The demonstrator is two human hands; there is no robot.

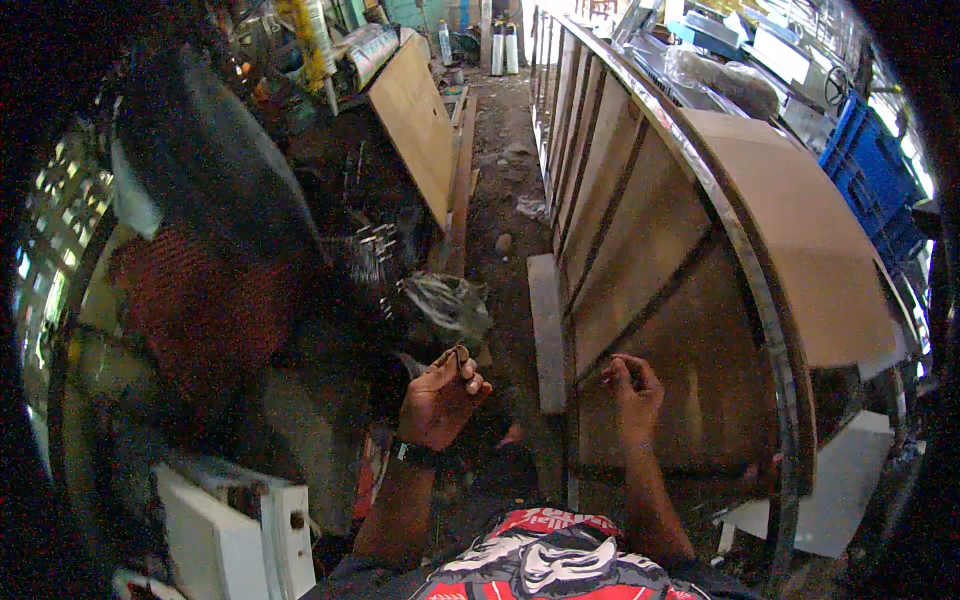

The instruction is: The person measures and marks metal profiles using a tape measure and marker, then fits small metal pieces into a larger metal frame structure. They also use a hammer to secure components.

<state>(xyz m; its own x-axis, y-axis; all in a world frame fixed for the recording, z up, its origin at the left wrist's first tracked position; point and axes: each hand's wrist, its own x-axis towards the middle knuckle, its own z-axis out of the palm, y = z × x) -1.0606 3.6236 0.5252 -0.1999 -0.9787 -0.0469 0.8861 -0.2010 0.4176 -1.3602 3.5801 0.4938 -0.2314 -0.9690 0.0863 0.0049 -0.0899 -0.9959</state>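
My left hand (pixel 438 408) is raised near the middle, with a dark band at its wrist. Its thumb and fingers are pinched together, and a small brownish piece seems to show at the tips, too small to name. Just beyond it lies a crumpled clear plastic bag (pixel 445 305). To the right, my right hand (pixel 638 398) is closed with its fingertips together; whatever it may hold cannot be made out. That hand is in front of a large wooden panel with a metal frame (pixel 660 290), apart from my left hand.
A plywood board (pixel 418 130) leans at the far left of a narrow dirt path (pixel 500 130). Cardboard (pixel 800 230) and a blue plastic crate (pixel 872 170) are on the right. White boards (pixel 215 530) stand at the lower left, near a dark red mesh surface (pixel 200 300).
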